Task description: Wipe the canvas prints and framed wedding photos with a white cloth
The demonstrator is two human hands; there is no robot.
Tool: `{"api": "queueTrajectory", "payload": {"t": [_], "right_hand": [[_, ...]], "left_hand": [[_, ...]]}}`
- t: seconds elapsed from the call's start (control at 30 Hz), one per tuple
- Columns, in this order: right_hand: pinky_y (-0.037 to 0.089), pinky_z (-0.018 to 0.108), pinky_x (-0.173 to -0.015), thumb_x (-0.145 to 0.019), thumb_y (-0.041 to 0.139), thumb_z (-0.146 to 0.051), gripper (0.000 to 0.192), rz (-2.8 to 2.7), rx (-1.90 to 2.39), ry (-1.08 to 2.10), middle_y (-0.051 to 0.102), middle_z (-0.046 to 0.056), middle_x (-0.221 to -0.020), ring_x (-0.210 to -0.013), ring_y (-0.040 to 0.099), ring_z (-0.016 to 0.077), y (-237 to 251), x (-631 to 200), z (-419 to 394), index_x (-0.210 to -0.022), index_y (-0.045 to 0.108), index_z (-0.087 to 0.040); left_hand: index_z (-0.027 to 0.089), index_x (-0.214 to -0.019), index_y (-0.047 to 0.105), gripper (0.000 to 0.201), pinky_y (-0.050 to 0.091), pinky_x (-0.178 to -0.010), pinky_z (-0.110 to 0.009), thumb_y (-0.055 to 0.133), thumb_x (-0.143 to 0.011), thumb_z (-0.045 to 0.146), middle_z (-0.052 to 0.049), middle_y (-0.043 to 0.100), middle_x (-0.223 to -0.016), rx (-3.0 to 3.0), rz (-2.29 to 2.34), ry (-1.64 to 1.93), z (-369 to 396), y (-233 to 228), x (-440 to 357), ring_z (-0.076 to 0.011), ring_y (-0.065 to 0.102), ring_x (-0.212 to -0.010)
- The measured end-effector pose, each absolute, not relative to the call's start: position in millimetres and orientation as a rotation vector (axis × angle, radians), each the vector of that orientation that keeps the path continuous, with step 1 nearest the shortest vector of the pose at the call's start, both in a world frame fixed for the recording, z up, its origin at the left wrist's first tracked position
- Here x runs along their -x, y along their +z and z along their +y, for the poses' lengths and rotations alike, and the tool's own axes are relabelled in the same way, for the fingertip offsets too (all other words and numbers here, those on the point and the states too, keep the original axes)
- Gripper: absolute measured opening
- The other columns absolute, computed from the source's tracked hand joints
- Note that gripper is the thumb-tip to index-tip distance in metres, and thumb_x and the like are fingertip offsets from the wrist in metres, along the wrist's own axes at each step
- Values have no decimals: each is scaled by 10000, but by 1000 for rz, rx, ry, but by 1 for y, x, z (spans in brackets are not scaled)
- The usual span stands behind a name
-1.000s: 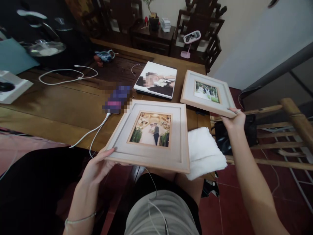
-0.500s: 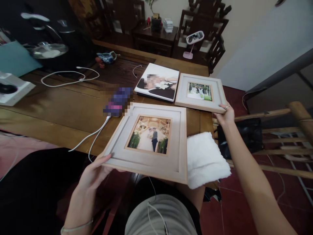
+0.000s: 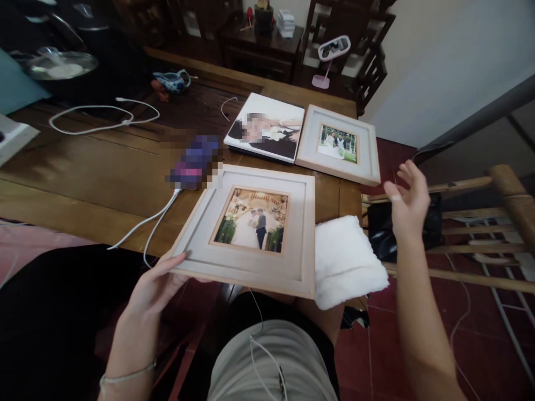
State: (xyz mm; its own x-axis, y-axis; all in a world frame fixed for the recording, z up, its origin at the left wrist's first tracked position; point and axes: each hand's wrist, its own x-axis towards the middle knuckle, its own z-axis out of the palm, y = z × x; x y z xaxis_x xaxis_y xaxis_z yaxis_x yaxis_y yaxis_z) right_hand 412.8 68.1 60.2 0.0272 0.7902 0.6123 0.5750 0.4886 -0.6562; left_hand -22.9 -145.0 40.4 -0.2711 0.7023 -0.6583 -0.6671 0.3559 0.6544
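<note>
My left hand (image 3: 161, 281) grips the lower left corner of a large whitish picture frame (image 3: 251, 270), thumb on top and fingers underneath. The frame holds a wedding photo and juts over the table's near edge. A smaller picture frame (image 3: 368, 150) with an outdoor photo lies at the table's right end. My right hand (image 3: 412, 197) is raised in the air to the right of that smaller frame, apart from it, fingers spread and holding nothing. A white fluffy cloth (image 3: 349, 262) lies right of the large frame, partly covered by it.
A photo album (image 3: 271, 128) lies behind the large frame. To its left are a blurred-out phone (image 3: 194, 161) with a white cable (image 3: 161, 211), and a coiled white cable (image 3: 100, 132). A bamboo chair (image 3: 468, 214) bearing a black bag (image 3: 430, 228) stands at the right.
My right hand has let go of the smaller frame and moved right, its fingers opening. My left hand still holds the large frame. The view has tilted slightly down.
</note>
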Motion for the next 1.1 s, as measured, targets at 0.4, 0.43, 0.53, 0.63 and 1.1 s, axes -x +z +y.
{"api": "queueTrajectory", "payload": {"t": [0.4,0.43,0.53,0.63,1.1], "right_hand": [[370,615,-1060,-806,656,-112,148,-2434,1088,292,543,159,-1331,-1237,512,309,50,-361,-140,-916,604,-196],[403,598,-1034,-812,644,-110,146,-2419,1111,242,551,154,-1317,-1215,523,298,44,-362,-139,-922,612,-202],[456,576,-956,-816,609,-115,101,-2380,1137,111,598,120,-1241,-1139,551,289,31,-366,-142,-811,621,-215],[519,501,-847,-800,588,-107,132,-2200,1199,-22,658,83,-1084,-1004,616,270,23,-381,-148,-729,605,-217],[250,559,-1176,-628,801,-133,976,-1493,1413,-522,413,19,-1499,-1377,344,382,58,-394,-148,-1459,357,-387]], "left_hand": [[105,-707,701,247,647,-569,-355,479,-739,2,-73,751,-727,-103,1386,1324,-143,51,16,-218,706,-566],[102,-704,699,237,648,-592,-368,484,-750,14,-81,751,-727,-116,1365,1314,-143,51,16,-223,709,-577],[94,-750,699,215,646,-640,-401,500,-743,15,-85,752,-746,-162,1273,1323,-142,49,18,-225,712,-585],[70,-776,692,193,640,-675,-436,526,-710,-4,-85,748,-731,-215,1200,1335,-142,47,18,-229,709,-573],[105,-1011,675,300,642,-694,-359,719,-729,196,-109,738,-931,-420,1084,1099,-131,51,-28,-283,721,-828]]}}
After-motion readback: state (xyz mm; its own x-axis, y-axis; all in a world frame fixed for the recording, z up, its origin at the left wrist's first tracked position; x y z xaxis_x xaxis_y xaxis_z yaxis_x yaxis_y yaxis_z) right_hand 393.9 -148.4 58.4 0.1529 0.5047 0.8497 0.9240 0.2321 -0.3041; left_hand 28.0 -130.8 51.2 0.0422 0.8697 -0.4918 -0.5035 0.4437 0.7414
